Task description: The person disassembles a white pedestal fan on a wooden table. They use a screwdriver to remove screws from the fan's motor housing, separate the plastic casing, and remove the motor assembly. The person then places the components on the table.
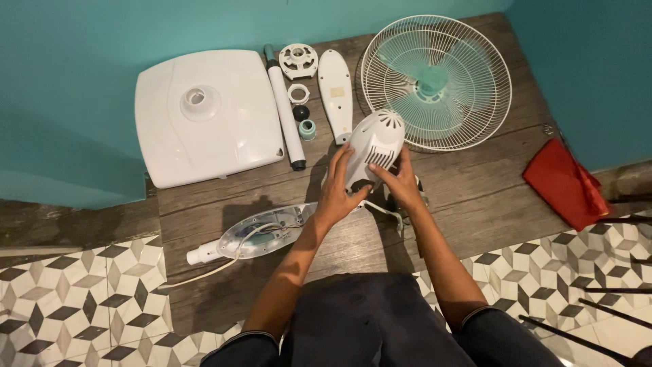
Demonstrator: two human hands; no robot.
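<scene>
Left hand (337,187): wrapping its fingers around the left flank of the white motor housing (373,148), palm pressed in, so it's gripping, not hovering.
Right hand (402,182): cupping the lower right side of the same housing, fingers curled fairly close together against the shell.
Motor housing: sitting just above the wooden boards (475,197), vent slots facing up, right in front of the fan guard with teal blades (435,81) and almost touching its rim.
Nearby bits: the opened control neck with its cable (261,234) is lying just to the left; the square white base (207,112), white pole (285,115), long cover plate (335,92) and small rings and caps (299,95) are lined up further back. A red cloth (564,183) is lying off to the right.
Doing it well: probably worth holding both sides evenly and keeping the shell square, since thin plastic clips tend to crack when twisted.
Watch out: the wire bracket (380,211) underneath is looking easy to snag.
</scene>
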